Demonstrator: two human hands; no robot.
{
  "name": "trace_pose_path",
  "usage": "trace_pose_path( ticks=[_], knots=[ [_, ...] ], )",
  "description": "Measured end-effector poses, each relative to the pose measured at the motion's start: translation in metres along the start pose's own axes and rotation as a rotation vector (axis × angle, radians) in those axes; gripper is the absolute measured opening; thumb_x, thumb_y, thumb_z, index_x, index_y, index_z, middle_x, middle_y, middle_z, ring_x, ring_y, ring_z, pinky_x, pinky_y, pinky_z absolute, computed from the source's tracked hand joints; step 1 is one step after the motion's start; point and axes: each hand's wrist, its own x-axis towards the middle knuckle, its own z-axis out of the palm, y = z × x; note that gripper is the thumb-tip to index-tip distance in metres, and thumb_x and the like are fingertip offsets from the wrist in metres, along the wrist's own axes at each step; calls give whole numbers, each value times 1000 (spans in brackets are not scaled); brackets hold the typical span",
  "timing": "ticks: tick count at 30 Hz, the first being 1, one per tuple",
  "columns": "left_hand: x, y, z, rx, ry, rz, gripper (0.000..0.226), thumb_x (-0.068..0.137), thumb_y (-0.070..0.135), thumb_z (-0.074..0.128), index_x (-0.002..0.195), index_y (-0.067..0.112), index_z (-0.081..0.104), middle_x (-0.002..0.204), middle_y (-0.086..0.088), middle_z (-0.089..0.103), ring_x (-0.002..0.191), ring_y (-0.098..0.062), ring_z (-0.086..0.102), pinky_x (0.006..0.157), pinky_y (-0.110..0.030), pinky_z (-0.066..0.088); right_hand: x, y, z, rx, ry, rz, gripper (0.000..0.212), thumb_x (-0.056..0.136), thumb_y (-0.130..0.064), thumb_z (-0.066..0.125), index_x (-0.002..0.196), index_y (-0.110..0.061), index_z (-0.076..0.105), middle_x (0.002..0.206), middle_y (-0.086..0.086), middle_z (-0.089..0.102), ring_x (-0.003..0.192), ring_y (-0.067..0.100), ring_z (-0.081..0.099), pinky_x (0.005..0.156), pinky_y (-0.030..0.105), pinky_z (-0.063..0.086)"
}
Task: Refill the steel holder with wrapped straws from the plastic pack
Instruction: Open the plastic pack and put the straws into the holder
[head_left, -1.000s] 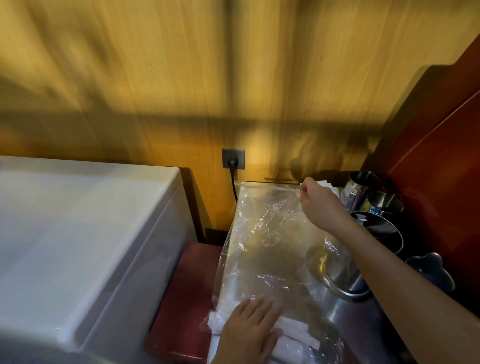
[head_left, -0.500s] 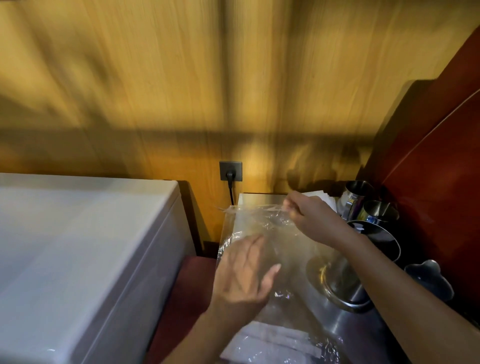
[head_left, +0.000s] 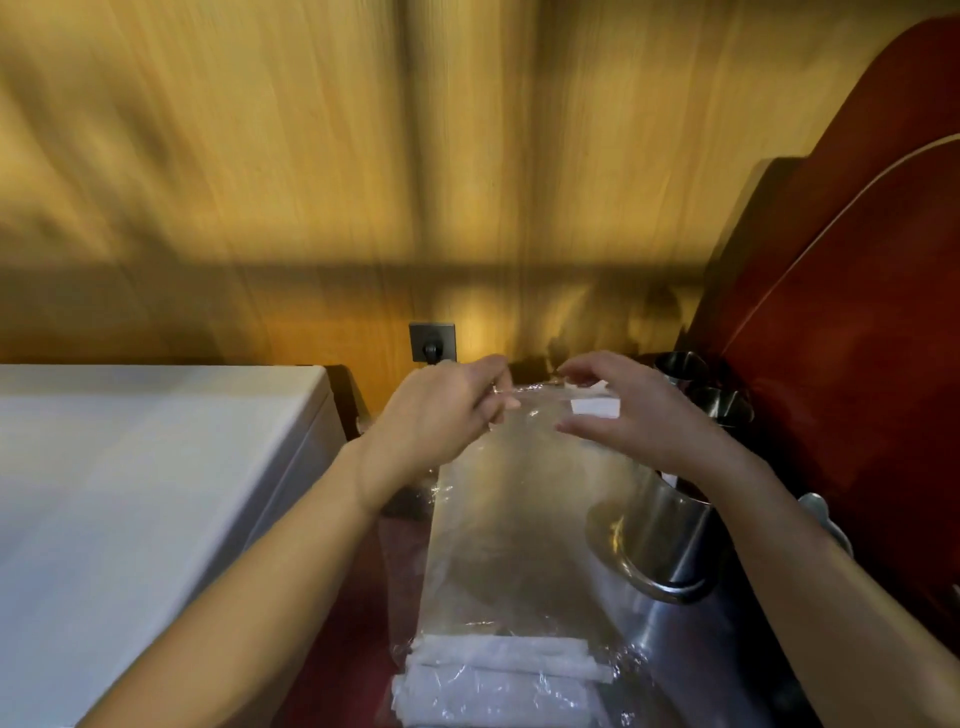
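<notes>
While left grip pinches plastic pack mouth, right grip curved, hold unclear: slick film may slip or tear, spilling wrapped straws off tabletop.

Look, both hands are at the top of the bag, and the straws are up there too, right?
No. The left hand and right hand are at the top of the bag, but the straws lie at its bottom end, nearest the camera. The head view shows it.
</notes>
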Motion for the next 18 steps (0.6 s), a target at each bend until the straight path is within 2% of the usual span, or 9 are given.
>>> trace_pose_path(
  ticks=[2, 4, 7, 9, 10, 12, 13, 15, 18],
  knots=[
    [-2, -4, -2, -66, -24, -41, 16, 92, 34, 51, 81, 21, 52, 72, 5, 71, 66, -8, 66, 66, -37, 54, -7, 12, 2, 112, 72, 95, 63, 74, -35, 71, 129, -24, 43, 129, -5, 48, 111, 8, 44, 89, 29, 40],
    [-4, -11, -4, -102, -38, -51, 19, 92, 35, 50, 81, 20, 54, 72, 7, 70, 65, -6, 65, 66, -37, 54, -14, 21, 9, 239, 98, 200, 74, 72, -32, 74, 134, -26, 34, 137, -1, 43, 117, 12, 44, 94, 37, 44],
    [-7, -20, -6, -208, -22, -77, 18, 92, 34, 52, 79, 22, 56, 68, 8, 67, 63, -7, 63, 65, -39, 54, -24, 30, 23, 405, 139, 294, 81, 72, -28, 75, 136, -29, 26, 128, -1, 47, 112, 16, 51, 91, 40, 49],
    [-9, -25, -7, -275, -12, -111, 18, 90, 33, 54, 75, 23, 56, 65, 9, 66, 62, -6, 62, 64, -39, 54, -30, 35, 35, 484, 154, 320, 71, 75, -24, 73, 133, -27, 32, 111, -1, 60, 96, 12, 60, 84, 32, 51],
    [-11, -27, -7, -299, -3, -134, 19, 90, 32, 55, 73, 23, 56, 64, 9, 66, 60, -4, 61, 63, -38, 54, -32, 37, 40, 528, 151, 326, 59, 77, -19, 70, 128, -22, 39, 98, 0, 66, 86, 13, 64, 79, 27, 52],
    [-14, -31, -9, -313, 4, -171, 20, 88, 33, 57, 71, 22, 56, 63, 9, 66, 59, 0, 59, 60, -30, 49, -36, 39, 50, 535, 151, 325, 27, 82, -11, 64, 108, -15, 56, 79, 3, 68, 71, 17, 66, 67, 20, 53],
    [-14, -32, -12, -298, 6, -177, 20, 87, 35, 58, 72, 21, 56, 65, 8, 65, 60, 1, 57, 59, -26, 44, -37, 39, 53, 520, 155, 317, 15, 83, -10, 62, 96, -17, 61, 74, 3, 67, 68, 18, 65, 63, 20, 53],
    [-15, -31, -20, -190, 26, -179, 23, 82, 41, 61, 83, 18, 56, 80, 7, 60, 71, 0, 51, 63, -24, 37, -36, 37, 55, 508, 167, 281, 14, 84, -8, 60, 82, -22, 63, 70, 4, 67, 64, 14, 64, 59, 19, 52],
    [-12, -12, -38, 88, 91, -72, 61, 75, 61, 58, 116, 16, 51, 115, -4, 53, 106, -18, 47, 87, -32, 34, -32, 30, 50, 558, 156, 195, 14, 83, -6, 61, 79, -19, 65, 66, 4, 66, 60, 10, 62, 56, 16, 49]
  ],
)
